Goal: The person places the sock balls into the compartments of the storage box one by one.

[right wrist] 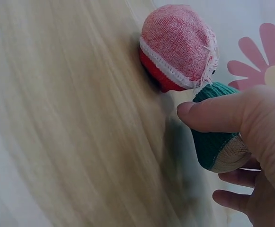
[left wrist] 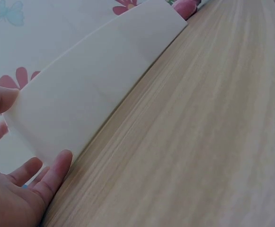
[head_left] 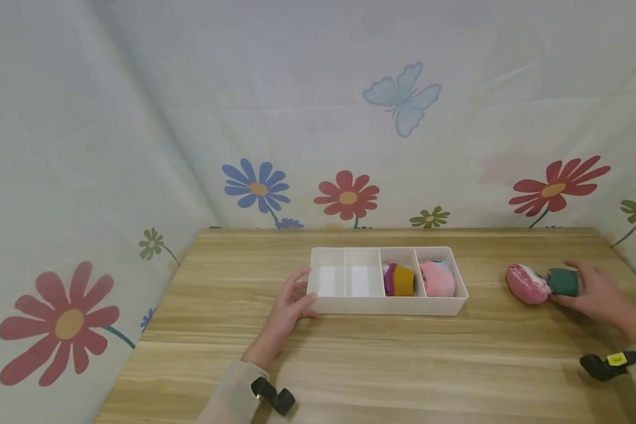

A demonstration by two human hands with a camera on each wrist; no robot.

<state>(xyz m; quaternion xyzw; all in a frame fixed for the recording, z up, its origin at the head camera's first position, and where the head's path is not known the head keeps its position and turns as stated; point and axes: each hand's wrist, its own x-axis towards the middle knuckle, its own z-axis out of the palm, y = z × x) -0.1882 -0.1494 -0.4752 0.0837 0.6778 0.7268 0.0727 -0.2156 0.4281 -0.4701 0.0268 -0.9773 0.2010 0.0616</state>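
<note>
A white box [head_left: 387, 305] with several compartments in a row stands on the table. My left hand [head_left: 291, 300] holds its left end, the thumb at the front corner and other fingers along the end wall. One compartment has a mustard and purple rolled sock [head_left: 403, 281]; the rightmost has a pink rolled sock [head_left: 439, 279]. To the right, my right hand [head_left: 596, 294] grips a green rolled sock [right wrist: 210, 142] with a beige part, thumb on one side and fingers on the other. A pink-and-red rolled sock [right wrist: 177, 45] with white trim rests beside it on the table.
The wooden table [head_left: 381, 365] ends at the back against a flowered curtain [head_left: 307, 118], which also hangs at the left. The two left compartments [head_left: 330, 281] show bare white bottoms. Dark bands with small devices [head_left: 272, 396] sit at both wrists.
</note>
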